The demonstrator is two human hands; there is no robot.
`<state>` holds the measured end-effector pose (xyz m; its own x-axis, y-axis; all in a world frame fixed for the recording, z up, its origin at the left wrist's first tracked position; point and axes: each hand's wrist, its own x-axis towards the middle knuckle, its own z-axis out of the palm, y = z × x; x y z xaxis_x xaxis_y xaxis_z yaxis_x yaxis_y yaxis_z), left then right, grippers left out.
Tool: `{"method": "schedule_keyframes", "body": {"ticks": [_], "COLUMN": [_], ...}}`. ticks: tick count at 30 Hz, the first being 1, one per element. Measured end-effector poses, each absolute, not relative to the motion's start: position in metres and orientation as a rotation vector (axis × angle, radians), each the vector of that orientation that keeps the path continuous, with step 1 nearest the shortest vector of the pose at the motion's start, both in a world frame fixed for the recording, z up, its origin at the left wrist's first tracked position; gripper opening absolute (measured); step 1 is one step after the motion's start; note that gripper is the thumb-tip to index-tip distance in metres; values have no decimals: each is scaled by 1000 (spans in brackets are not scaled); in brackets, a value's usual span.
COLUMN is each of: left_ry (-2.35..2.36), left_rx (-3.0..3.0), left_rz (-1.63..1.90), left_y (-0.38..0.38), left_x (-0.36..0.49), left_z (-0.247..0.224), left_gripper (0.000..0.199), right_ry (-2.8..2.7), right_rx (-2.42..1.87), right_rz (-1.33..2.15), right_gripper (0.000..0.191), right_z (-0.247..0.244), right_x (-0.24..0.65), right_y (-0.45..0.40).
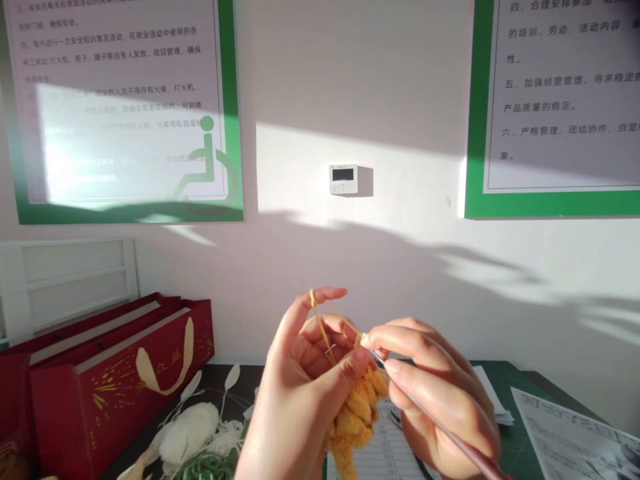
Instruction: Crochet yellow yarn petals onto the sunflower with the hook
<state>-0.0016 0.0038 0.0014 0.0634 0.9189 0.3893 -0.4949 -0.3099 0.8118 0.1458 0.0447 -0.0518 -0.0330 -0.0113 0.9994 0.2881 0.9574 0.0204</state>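
Observation:
Yellow crocheted work (357, 417) with bumpy, petal-like lobes hangs below my left hand (305, 373). Thumb and fingers of that hand pinch its upper edge, and the index finger is raised with yellow yarn (323, 327) looped round it. From the finger the yarn runs down to the stitches. My right hand (440, 393) grips a crochet hook (450, 437) with a dark reddish handle and a thin metal shaft. The hook's tip meets the yarn at the top of the work, close to both hands' fingertips, which partly hide it.
Dark red gift bags (130, 380) stand on the left. Near them lie white crocheted pieces (190, 433) and green yarn (210, 465). Printed sheets (575, 433) rest on a green cutting mat (517, 427) at right. A thermostat (343, 180) hangs on the wall.

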Motion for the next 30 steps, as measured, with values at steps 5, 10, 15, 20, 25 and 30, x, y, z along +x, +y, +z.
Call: {"method": "schedule_keyframes", "body": {"ticks": [5,10,15,20,25,30], "left_ry": [445,513,534,524,523,543], "left_rx": [1135,1147,1194,1200,1197,1216], "left_rz": [1489,1458,1437,1461,1459,1486], "left_y": [8,13,12,11,10,10], "left_x": [-3,-5,-6,-4,-5,-6], "left_z": [-2,-4,-1,-1,-1,-1], "left_gripper": [54,56,51,52,51,50], "right_ry": [-1585,-1525,-1415,-1353,-1355,-1431], "right_rx": [-132,-170,-154,-89,-88,-110], "right_rz": [-341,-79,-24,189,300,256], "right_gripper": [33,21,21,15,10,12], "right_z": [-42,-40,-39,-36,-36,-35], "right_x": [139,137,136,134,135,140], "right_y": [40,34,33,31,32,30]}}
